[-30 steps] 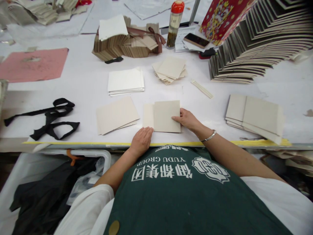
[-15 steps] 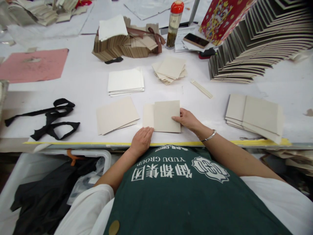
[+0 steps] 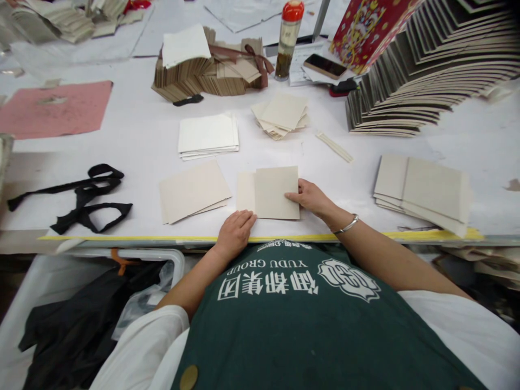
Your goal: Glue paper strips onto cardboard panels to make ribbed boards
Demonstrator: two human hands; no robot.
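In front of me a square grey cardboard piece (image 3: pixel 276 193) lies over a paler card (image 3: pixel 246 190), which shows at its left side. My right hand (image 3: pixel 312 197) grips the square's right edge, thumb on top and fingers beneath. My left hand (image 3: pixel 235 234) rests at the table's front edge, its fingers laid out together and the tips touching the lower left corner. To the left is a small stack of beige cards (image 3: pixel 195 190). Joined grey board pieces (image 3: pixel 430 187) lie in a pile at the right.
Behind are white cards (image 3: pixel 208 133), fanned cream cards (image 3: pixel 280 112) and two narrow strips (image 3: pixel 333 147). A bottle (image 3: pixel 288 43), a phone (image 3: pixel 325 65) and a tall board stack (image 3: pixel 430 76) stand farther back. Black fabric strips (image 3: pixel 97 187) lie left, above a white bin (image 3: pixel 179 265).
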